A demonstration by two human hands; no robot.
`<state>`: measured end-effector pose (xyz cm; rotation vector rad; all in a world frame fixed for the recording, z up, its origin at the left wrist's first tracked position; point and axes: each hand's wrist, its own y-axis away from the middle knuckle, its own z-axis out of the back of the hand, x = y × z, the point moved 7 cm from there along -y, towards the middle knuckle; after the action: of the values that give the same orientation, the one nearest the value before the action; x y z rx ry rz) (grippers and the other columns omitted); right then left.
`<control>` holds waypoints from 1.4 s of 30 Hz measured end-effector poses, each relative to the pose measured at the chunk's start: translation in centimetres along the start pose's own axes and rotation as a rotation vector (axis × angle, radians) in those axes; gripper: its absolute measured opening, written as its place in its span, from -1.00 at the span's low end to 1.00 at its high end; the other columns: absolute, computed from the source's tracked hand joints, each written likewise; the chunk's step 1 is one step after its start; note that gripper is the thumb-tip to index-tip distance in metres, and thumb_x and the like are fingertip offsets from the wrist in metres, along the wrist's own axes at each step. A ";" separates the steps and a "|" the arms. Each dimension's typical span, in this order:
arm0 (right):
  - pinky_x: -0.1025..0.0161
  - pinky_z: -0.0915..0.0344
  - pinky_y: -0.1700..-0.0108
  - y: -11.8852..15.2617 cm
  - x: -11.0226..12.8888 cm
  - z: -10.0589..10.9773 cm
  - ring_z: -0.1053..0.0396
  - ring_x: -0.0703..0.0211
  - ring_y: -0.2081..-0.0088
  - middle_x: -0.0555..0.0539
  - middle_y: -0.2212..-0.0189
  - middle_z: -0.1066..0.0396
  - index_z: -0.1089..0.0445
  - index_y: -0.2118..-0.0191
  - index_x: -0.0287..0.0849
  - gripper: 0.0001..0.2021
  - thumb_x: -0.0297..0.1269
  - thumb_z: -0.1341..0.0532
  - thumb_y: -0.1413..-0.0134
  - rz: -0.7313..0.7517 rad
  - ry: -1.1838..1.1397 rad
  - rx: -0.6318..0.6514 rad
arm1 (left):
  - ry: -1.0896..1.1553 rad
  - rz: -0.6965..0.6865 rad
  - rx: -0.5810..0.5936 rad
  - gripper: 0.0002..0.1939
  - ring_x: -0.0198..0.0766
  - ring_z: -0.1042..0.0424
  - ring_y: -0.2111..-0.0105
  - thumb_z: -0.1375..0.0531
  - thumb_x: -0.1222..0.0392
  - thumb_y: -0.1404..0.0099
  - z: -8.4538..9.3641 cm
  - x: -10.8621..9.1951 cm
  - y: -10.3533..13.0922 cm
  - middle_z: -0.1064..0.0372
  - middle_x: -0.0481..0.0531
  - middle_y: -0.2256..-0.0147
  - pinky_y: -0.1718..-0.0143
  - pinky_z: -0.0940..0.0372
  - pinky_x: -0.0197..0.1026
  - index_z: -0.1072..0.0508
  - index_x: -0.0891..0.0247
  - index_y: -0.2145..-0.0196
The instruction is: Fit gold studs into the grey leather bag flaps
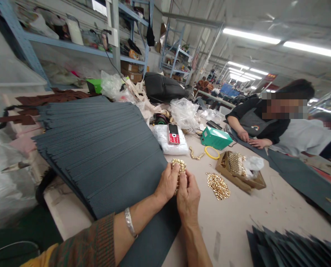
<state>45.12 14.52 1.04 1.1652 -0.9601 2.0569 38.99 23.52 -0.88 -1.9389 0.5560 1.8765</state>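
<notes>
Both hands meet near the middle of the view around a bunch of gold chain [179,165]. My left hand [168,182] has its fingers closed on the chain from the left. From the right, my right hand [188,193] pinches the same chain, thumb pressed against it. Below and left of the hands lies a wide fan of dark grey sheets [112,148]. A loose pile of gold links [218,186] rests on the pale table [209,222] to the right of my hands.
An open cardboard box [240,174] holds gold chain and plastic. Beyond my hands are a red phone [174,134] on a white packet, a yellow tape ring [212,152] and a green box [215,138]. A person [260,122] sits at right. Dark pieces [287,246] lie lower right.
</notes>
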 end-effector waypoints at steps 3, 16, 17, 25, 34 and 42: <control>0.21 -0.24 0.14 0.0 -0.5 0.0 -0.37 0.09 0.20 -0.10 0.22 -0.46 -0.40 0.13 -0.18 -0.61 0.03 -0.03 -0.21 -0.037 -0.057 -0.001 | -0.017 -0.011 0.002 -0.72 -0.21 -0.30 0.35 0.07 -0.02 -0.38 0.0 -0.5 0.3 -0.31 -0.01 0.41 0.28 -0.14 -0.21 -0.25 0.20 0.35; 0.31 -0.15 0.50 -0.3 -2.7 -0.3 -0.19 0.23 0.54 0.08 0.58 -0.27 -0.31 0.39 -0.15 -0.57 0.17 -0.08 -0.11 -0.212 -0.266 0.070 | -0.055 0.003 0.060 -0.69 -0.20 -0.35 0.33 0.04 -0.06 -0.37 -0.6 0.5 -0.3 -0.37 0.00 0.39 0.29 -0.18 -0.23 -0.28 0.21 0.33; 0.31 -0.16 0.48 -0.3 -2.7 -0.3 -0.21 0.22 0.53 0.08 0.57 -0.28 -0.31 0.40 -0.15 -0.56 0.17 -0.07 -0.11 -0.207 -0.242 0.068 | -0.064 0.001 0.068 -0.69 -0.19 -0.36 0.32 0.03 -0.07 -0.37 -0.6 0.4 -0.1 -0.37 0.01 0.38 0.28 -0.18 -0.22 -0.28 0.20 0.33; 0.27 -0.13 0.37 0.0 -1.7 0.0 -0.25 0.15 0.45 0.02 0.54 -0.34 -0.29 0.46 -0.12 -0.56 0.12 0.03 -0.21 -0.126 -0.012 -0.032 | -0.176 -0.072 0.022 -0.80 -0.19 -0.32 0.42 0.01 0.05 -0.37 -0.7 -0.7 0.9 -0.31 -0.02 0.46 0.34 -0.10 -0.20 -0.19 0.16 0.38; 0.26 -0.16 0.37 -0.1 -2.5 -0.1 -0.27 0.16 0.45 -0.04 0.50 -0.40 -0.40 0.37 -0.21 -0.47 0.14 0.07 -0.21 -0.133 -0.080 0.015 | -0.116 -0.108 0.054 -0.78 -0.25 -0.28 0.44 0.03 0.05 -0.37 -1.0 -0.6 0.4 -0.29 -0.05 0.47 0.37 -0.11 -0.25 -0.21 0.19 0.38; 0.27 -0.19 0.35 -0.4 -1.4 1.0 -0.32 0.13 0.41 -0.03 0.46 -0.42 -0.37 0.30 -0.18 -0.57 0.13 -0.05 -0.15 -0.104 -0.033 -0.059 | -0.118 -0.104 0.088 -0.76 -0.24 -0.30 0.42 0.05 0.04 -0.38 -1.2 -0.5 0.5 -0.29 -0.05 0.46 0.36 -0.13 -0.23 -0.20 0.18 0.39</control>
<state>46.49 13.72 0.32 1.1959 -0.9497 1.9206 39.70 22.51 -0.37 -1.7543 0.4836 1.8553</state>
